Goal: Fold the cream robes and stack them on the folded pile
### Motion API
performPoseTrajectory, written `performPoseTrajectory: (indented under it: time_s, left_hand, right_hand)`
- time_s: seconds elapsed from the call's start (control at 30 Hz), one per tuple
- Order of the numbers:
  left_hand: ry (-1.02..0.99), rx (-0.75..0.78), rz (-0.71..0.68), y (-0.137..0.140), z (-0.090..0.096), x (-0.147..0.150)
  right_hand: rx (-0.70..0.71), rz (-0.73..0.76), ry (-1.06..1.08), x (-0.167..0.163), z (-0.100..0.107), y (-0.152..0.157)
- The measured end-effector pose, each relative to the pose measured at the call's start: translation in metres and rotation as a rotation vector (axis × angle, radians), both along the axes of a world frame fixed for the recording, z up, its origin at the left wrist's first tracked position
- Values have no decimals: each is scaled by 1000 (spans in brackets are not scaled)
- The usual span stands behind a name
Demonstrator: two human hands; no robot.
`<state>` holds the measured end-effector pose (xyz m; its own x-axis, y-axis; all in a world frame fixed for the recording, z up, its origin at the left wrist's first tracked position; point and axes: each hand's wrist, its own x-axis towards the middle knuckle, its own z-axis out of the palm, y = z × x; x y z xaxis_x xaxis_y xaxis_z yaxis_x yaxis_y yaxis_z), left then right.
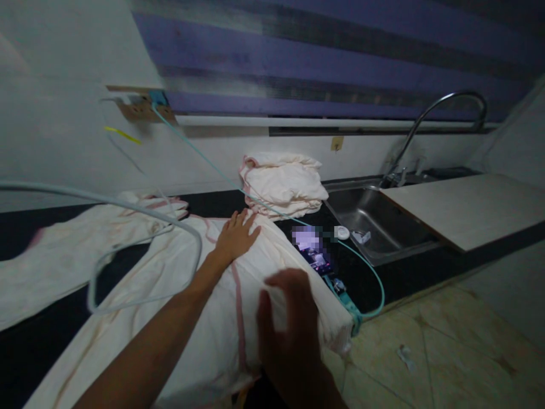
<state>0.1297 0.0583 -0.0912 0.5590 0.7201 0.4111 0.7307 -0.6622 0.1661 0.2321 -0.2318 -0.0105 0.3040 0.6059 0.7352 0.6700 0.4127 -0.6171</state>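
Striped purple blinds (264,62) hang above a dark table (349,267) that runs along a pale wall. A large white cloth with pink trim (208,335) spreads over the table's near part, reaching its front edge. On it lies the left hand (238,236), palm down, fingers straight and slightly parted, gripping nothing. The right hand (292,318), blurred, hovers over the cloth nearer the front edge, thumb and fingers curved well apart with nothing seen between them; I cannot tell whether it touches the fabric.

The step in hand seems to be smoothing or folding this cloth. Going on would probably call for the left hand to hold it flat while the right takes up fabric.

A folded cloth bundle (285,184) sits at the back edge, left of the sink (383,227). No brand or label can be read: the phone's screen (313,250) is pixelated, and the yellow cable tag (122,135) shows no legible lettering.
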Motion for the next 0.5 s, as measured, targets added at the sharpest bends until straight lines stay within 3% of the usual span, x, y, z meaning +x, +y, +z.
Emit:
performPoseTrajectory:
  time_s: [0.1, 0.2, 0.37, 0.5]
  left_hand:
    - [-85, 57, -33, -6, 11, 5]
    - [-228, 143, -185, -21, 30, 9]
    - [-125, 29, -592, -51, 46, 14]
    - [-58, -23, -601, -54, 42, 12]
  right_hand:
    - [-74, -295, -24, 41, -44, -81]
    - [-242, -448, -49, 87, -91, -124]
    - [-413, -446, -62, 122, -132, -133]
    - [-457, -299, -10, 114, -144, -125]
